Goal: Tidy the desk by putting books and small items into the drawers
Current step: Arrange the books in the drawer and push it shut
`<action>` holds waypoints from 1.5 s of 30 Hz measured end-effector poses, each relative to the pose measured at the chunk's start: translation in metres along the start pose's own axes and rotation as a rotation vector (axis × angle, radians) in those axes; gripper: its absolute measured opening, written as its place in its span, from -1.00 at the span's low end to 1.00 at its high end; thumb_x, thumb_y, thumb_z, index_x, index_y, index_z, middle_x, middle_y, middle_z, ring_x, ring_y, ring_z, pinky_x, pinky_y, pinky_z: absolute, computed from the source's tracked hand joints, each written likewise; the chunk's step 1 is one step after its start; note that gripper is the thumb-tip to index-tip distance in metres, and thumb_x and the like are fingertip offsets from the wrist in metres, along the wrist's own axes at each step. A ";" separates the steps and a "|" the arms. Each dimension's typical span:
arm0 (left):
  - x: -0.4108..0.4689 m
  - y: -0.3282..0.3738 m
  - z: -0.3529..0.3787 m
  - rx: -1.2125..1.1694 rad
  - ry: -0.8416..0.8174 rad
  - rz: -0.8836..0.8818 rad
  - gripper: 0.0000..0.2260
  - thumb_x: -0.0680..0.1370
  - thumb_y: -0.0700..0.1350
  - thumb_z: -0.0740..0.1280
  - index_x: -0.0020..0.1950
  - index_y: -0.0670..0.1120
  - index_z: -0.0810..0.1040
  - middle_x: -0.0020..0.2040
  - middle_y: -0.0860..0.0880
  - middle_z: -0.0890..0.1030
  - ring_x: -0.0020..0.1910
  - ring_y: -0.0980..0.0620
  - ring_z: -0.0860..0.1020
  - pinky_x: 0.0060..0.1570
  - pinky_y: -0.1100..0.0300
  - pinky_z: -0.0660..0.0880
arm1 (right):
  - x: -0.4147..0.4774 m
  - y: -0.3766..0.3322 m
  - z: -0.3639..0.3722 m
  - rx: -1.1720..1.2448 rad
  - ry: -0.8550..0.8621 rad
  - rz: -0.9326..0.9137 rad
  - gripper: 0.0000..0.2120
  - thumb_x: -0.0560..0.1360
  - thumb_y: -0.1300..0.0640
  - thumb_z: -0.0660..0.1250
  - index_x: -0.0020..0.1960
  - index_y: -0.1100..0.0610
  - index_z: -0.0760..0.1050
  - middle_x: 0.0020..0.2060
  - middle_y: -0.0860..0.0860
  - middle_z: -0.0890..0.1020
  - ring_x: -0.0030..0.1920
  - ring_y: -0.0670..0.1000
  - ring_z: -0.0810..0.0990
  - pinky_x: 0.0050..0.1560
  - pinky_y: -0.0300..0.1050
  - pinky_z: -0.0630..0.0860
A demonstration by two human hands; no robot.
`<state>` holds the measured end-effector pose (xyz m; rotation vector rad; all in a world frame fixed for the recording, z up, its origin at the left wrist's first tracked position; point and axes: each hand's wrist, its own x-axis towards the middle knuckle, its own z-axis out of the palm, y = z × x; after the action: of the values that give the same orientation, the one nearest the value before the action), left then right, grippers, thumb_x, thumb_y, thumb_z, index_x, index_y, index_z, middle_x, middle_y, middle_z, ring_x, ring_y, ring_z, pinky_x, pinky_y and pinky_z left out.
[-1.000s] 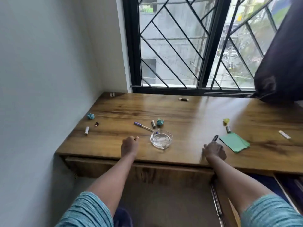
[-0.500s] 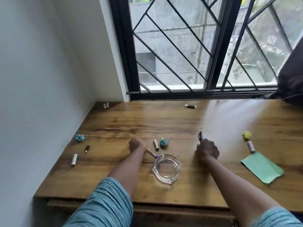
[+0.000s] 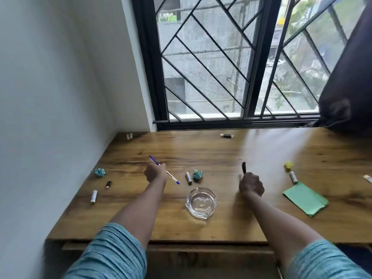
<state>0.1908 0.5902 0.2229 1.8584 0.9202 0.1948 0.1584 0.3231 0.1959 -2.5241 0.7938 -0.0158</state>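
My left hand [image 3: 155,172] grips a blue pen [image 3: 172,177] above the wooden desk [image 3: 221,158], the pen slanting from upper left to lower right. My right hand [image 3: 251,184] holds a black pen [image 3: 244,167] that sticks up out of the fist. Small items lie scattered on the desk: a battery [image 3: 188,178] beside a teal paper ball [image 3: 197,174], a second teal ball [image 3: 99,172], a white battery [image 3: 93,196], a small black piece [image 3: 108,184], and a green notepad [image 3: 306,198].
A clear glass ashtray [image 3: 201,202] sits between my arms. At the right lie a yellow paper ball [image 3: 289,165] and a battery [image 3: 293,177]; a black cylinder [image 3: 226,135] lies near the window. A white wall bounds the left. A dark curtain [image 3: 350,93] hangs far right.
My left hand has picked the blue pen up off the desk. My right hand, holding the black pen, has moved left toward the desk's middle. The view has shifted closer to the desk.
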 end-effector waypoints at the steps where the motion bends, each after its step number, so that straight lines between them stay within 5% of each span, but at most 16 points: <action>1: -0.004 0.003 -0.003 -0.030 -0.006 0.027 -0.75 0.47 -0.14 0.36 0.04 -0.29 0.63 -0.01 -0.25 0.67 0.03 -0.20 0.63 0.00 0.04 0.57 | -0.004 0.003 0.000 -0.009 0.012 0.006 -0.72 0.58 0.21 0.13 0.15 0.25 0.54 0.09 0.20 0.62 0.11 0.22 0.60 0.08 -0.03 0.52; 10: -0.135 -0.039 -0.003 -0.255 -0.248 0.203 -0.76 0.48 -0.11 0.37 0.09 -0.18 0.64 -0.03 -0.22 0.68 -0.03 -0.18 0.66 -0.01 -0.07 0.61 | -0.119 0.076 -0.045 -0.003 0.060 0.025 -0.77 0.56 0.23 0.17 0.14 0.22 0.53 0.10 0.17 0.61 0.11 0.18 0.60 0.07 -0.06 0.54; 14: -0.219 -0.057 -0.002 -0.322 -0.434 0.224 -0.87 0.55 -0.17 0.32 0.08 -0.12 0.57 -0.13 -0.12 0.59 -0.20 -0.08 0.57 -0.34 0.16 0.58 | -0.154 0.130 -0.065 0.021 0.056 0.026 -0.75 0.52 0.23 0.21 0.14 0.27 0.53 0.10 0.21 0.61 0.12 0.19 0.60 0.05 -0.05 0.55; 17: -0.265 -0.071 0.006 -0.253 -0.579 0.258 -0.82 0.56 -0.14 0.31 0.14 -0.15 0.55 -0.05 -0.12 0.61 -0.14 -0.06 0.57 -0.31 0.14 0.59 | -0.173 0.172 -0.081 0.067 0.096 0.056 -0.74 0.48 0.25 0.24 0.14 0.30 0.52 0.08 0.24 0.62 0.11 0.22 0.60 0.04 -0.03 0.53; 20: -0.303 -0.078 0.015 -0.174 -0.634 0.329 -0.80 0.59 -0.11 0.26 0.16 -0.14 0.54 -0.01 -0.09 0.63 -0.09 -0.07 0.59 -0.27 0.24 0.55 | -0.184 0.211 -0.093 0.115 0.120 0.097 -0.55 0.49 0.26 0.28 0.35 0.25 0.26 0.11 0.25 0.59 0.11 0.24 0.59 0.01 -0.01 0.52; 24: -0.347 -0.085 0.039 -0.111 -0.689 0.373 -0.78 0.60 -0.04 0.22 0.19 -0.09 0.51 0.08 -0.15 0.64 0.05 -0.15 0.60 0.03 0.11 0.49 | -0.186 0.262 -0.108 0.042 0.137 0.055 -0.17 0.51 0.25 0.28 0.55 0.11 -0.20 0.07 0.22 0.62 0.06 0.20 0.60 -0.04 -0.04 0.50; 30: -0.406 -0.104 0.107 0.013 -0.826 0.378 -0.78 0.56 0.02 0.27 0.17 -0.01 0.52 0.01 -0.17 0.66 -0.02 -0.17 0.65 0.02 -0.10 0.60 | -0.185 0.341 -0.137 0.008 0.185 0.057 -0.16 0.50 0.31 0.19 0.54 0.01 -0.29 0.02 0.20 0.60 -0.20 0.11 0.53 -0.34 -0.11 0.39; 34: -0.468 -0.115 0.139 0.082 -0.918 0.356 -0.79 0.57 -0.06 0.30 0.17 -0.07 0.54 -0.09 -0.13 0.66 -0.16 -0.10 0.66 -0.20 0.07 0.63 | -0.173 0.401 -0.155 0.022 0.074 0.121 -0.19 0.48 0.28 0.17 0.55 -0.03 -0.22 0.05 0.19 0.58 -0.07 0.14 0.56 -0.16 -0.02 0.48; 38: -0.530 -0.140 0.173 0.271 -1.018 0.407 -0.78 0.57 -0.11 0.31 0.16 -0.19 0.54 -0.08 -0.17 0.64 -0.25 -0.10 0.64 -0.16 0.03 0.64 | -0.164 0.457 -0.159 0.041 -0.029 0.176 -0.23 0.53 0.15 0.24 0.56 0.08 -0.16 0.22 0.19 0.52 0.16 0.16 0.53 0.04 -0.06 0.48; 42: -0.570 -0.175 0.197 0.644 -1.023 0.635 -0.73 0.56 -0.04 0.28 0.22 -0.09 0.58 0.16 -0.18 0.61 0.15 -0.15 0.58 0.10 0.08 0.49 | -0.156 0.492 -0.149 0.064 -0.151 0.199 -0.24 0.51 0.07 0.27 0.54 0.19 -0.09 0.37 0.21 0.38 0.34 0.19 0.42 0.27 -0.02 0.39; 45: -0.585 -0.200 0.207 0.863 -1.043 0.711 -0.70 0.58 -0.03 0.22 0.24 -0.10 0.55 0.21 -0.21 0.58 0.20 -0.20 0.54 0.12 0.03 0.47 | -0.151 0.505 -0.141 0.053 -0.229 0.186 -0.31 0.55 0.03 0.22 0.52 0.21 -0.05 0.36 0.22 0.40 0.32 0.19 0.46 0.25 0.00 0.41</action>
<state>-0.2129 0.0907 0.1088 2.5309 -0.4977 -0.8086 -0.2592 -0.0176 0.1089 -2.3398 0.9158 0.3044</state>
